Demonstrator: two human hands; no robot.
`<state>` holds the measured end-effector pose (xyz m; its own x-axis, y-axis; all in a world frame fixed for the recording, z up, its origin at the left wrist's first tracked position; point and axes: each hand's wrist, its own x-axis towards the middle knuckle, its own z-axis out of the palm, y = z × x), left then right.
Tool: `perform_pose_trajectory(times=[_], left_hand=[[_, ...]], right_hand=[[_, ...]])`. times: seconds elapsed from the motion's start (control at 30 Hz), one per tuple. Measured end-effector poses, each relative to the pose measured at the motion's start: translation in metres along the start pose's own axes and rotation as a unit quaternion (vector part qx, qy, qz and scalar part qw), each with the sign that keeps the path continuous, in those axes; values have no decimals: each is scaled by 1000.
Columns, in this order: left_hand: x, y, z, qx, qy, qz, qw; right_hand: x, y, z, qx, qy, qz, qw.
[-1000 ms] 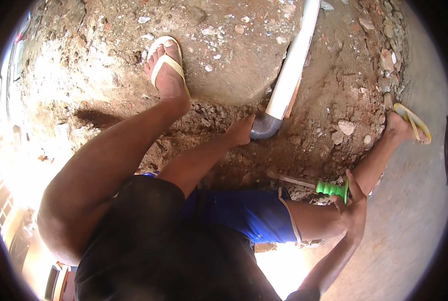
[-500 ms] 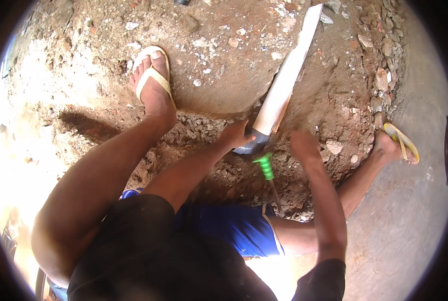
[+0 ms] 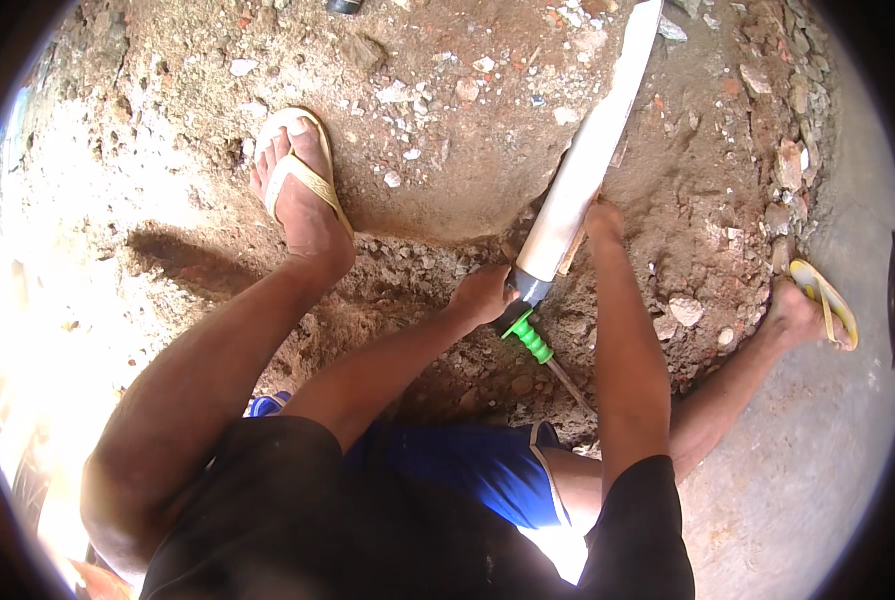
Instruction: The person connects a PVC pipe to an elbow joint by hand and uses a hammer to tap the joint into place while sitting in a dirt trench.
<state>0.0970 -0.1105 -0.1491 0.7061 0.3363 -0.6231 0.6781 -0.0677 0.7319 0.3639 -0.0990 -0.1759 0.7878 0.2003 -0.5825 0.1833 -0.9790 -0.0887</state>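
A long white pipe [image 3: 579, 190] lies slantwise on the dirt, its near end in a dark grey pipe fitting [image 3: 529, 288]. My left hand [image 3: 484, 294] is closed on the fitting's left side, thumb over it, with the other fingers partly hidden. Against the pipe's right side, my right hand [image 3: 603, 220] has its fingers curled beside a thin brown strip [image 3: 571, 250]; what they grip, if anything, is hidden. Just below the fitting, a chisel with a green guarded grip [image 3: 533, 340] slants in the trench, its metal shank toward my right leg.
The dug trench [image 3: 417, 370] runs below my hands, with rubble and stones [image 3: 685, 310] around it. My left foot in a sandal [image 3: 302, 175] stands on the dirt; my right foot [image 3: 802, 310] rests by the concrete floor [image 3: 767, 460]. A small dark object [image 3: 343, 5] lies at the far edge.
My right hand has moved up and left from above the trench to the pipe's side. My left hand stays at the fitting. The view has shifted slightly.
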Motion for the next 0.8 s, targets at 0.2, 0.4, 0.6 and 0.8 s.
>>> perform_pose_trajectory(times=[0.2,0.4,0.6,0.8], left_hand=[[-1,-10,12,6,50,29,998],[0,-14,6,2,10,22,1000],[-4,-34,8,-15,25,34,999],[-2,-36,6,40,62,90,993]], right_hand=[[2,-8,-24,-175,-55,-118,976],[-17,-24,-34,-176,21,-129,976],[-69,-54,-112,125,-110,44,985],[-94,-36,-127,176,122,-197,957]])
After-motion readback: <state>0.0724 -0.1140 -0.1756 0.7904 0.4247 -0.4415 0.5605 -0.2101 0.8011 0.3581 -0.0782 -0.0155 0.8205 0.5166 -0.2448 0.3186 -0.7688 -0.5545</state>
